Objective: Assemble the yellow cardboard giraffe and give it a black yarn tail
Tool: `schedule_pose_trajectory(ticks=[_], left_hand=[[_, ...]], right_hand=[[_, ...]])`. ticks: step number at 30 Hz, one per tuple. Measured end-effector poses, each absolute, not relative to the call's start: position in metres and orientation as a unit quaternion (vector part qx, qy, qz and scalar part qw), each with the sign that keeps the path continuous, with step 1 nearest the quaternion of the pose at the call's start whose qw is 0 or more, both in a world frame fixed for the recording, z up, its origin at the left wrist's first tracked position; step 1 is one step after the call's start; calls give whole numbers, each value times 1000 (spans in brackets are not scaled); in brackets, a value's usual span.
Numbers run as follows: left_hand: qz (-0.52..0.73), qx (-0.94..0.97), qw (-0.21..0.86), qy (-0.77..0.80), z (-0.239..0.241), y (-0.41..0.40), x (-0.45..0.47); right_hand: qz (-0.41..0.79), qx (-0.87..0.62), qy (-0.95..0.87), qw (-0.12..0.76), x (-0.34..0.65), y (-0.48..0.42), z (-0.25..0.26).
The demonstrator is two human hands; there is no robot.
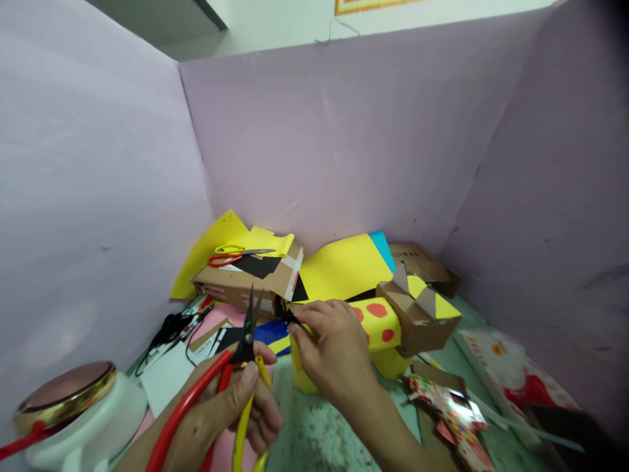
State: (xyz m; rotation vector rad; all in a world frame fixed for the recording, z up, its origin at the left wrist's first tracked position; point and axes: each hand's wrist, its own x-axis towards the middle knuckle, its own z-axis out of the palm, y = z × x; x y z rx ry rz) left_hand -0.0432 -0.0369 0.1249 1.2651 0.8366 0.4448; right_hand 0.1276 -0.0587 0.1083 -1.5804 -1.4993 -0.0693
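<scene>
At lower centre, my left grip (228,398) is wrapped around the scissors (246,344), slightly parted, while my right grip (334,347) pinches the black piece (286,313) near the left end of the spotted body (394,320), so one careless swing may cut me.

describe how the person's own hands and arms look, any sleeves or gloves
The left hand and right hand are both bare, with no gloves. The left forearm and right forearm are uncovered as far as they show, with no sleeve in view. No ring, watch or bracelet can be seen. The upper arms are out of frame.
</scene>
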Motion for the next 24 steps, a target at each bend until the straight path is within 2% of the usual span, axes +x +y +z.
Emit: schedule_pose_trajectory(ticks=[4, 7, 10, 14, 16, 24], left_hand=[[210, 562, 693, 399, 118, -36, -47], [247, 584, 638, 437, 107, -31, -49], [230, 690, 475, 495, 94, -25, -53], [86, 778, 163, 601, 82, -10, -60], [21, 756, 91, 648, 76, -2, -61], [-8, 759, 92, 644, 49, 15, -69]], right_hand=[[-23, -641, -610, 465, 129, -59, 108], [-18, -637, -610, 471, 129, -59, 107], [-12, -631, -610, 479, 130, -58, 106], [-1, -622, -619, 479, 131, -59, 106], [5, -621, -625, 474, 132, -59, 106], [14, -625, -628, 463, 133, -59, 107]])
